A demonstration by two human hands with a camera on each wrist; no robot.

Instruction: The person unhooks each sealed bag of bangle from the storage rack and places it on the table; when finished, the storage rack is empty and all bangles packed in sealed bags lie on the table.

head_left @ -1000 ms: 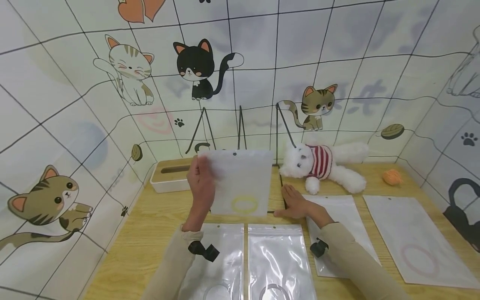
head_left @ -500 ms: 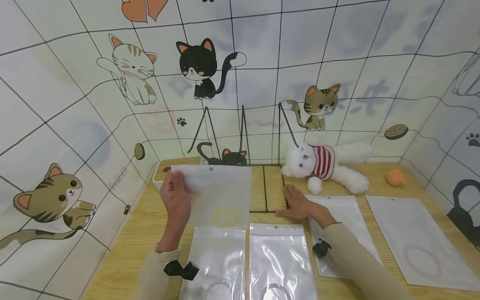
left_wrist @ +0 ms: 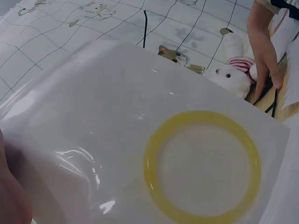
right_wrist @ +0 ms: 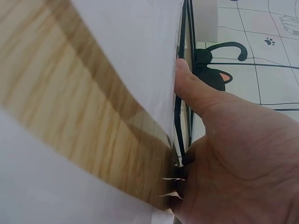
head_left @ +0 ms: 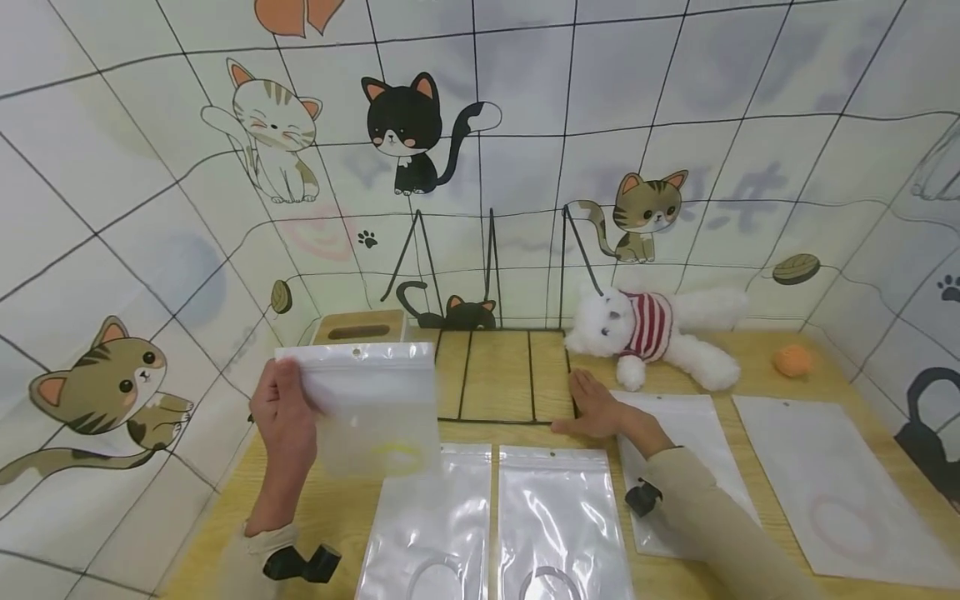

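Note:
My left hand (head_left: 285, 421) pinches a zip bag (head_left: 367, 392) by its upper left corner and holds it up over the table's left side. The bag is whitish and translucent, with a punched hole near its top. A yellow ring (left_wrist: 150, 163) shows large on it in the left wrist view. My right hand (head_left: 600, 408) touches the right side of a black wire rack (head_left: 531, 375), fingers extended and thumb spread along its front corner. In the right wrist view the thumb lies against a black wire (right_wrist: 178, 119) while the other fingers are mostly hidden.
Two shiny zip bags (head_left: 562, 500) lie in front of the rack, and two whiter bags (head_left: 802, 450) at the right. A white plush bear (head_left: 648, 325) in a striped shirt, an orange ball (head_left: 792, 361) and a wooden-topped tissue box (head_left: 360, 321) stand near the printed wall.
My left hand has carried the zip bag left and down, away from in front of the rack, uncovering its wires and the tissue box. My right hand has stayed at the rack.

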